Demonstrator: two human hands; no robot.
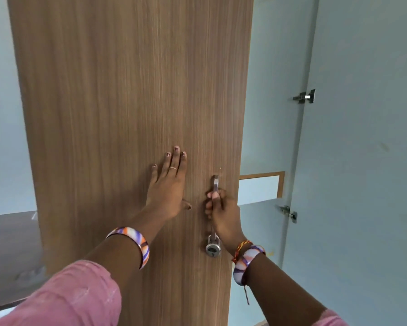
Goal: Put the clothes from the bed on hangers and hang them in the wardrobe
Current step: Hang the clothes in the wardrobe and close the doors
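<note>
Pale blue-grey walls and cabinet panels frame a tall wood-grain wardrobe door that fills most of the view. Nearest the camera, two pink sleeves come in from the bottom corners, each wrist carrying a striped orange, purple and white bangle; the right wrist also wears a red and yellow thread. Of the two hands, the left hand lies flat on the door face with straight fingers spread, a thin ring on one finger, pressing the wood just left of the metal handle. The right hand is curled round the middle of that upright handle, which stands close to the door's right edge. Just below the grip sits a round metal lock with a keyhole; no writing on it can be read. Right of the door's free edge there is an open gap showing the wardrobe interior, with a light shelf edged in wood at about handle height. Farther right, another door stands swung open, pale on its inner side, held by two metal hinges. Left of the wooden door a dark surface sits low against the wall. Neither clothes, hangers nor bed are in view
</note>
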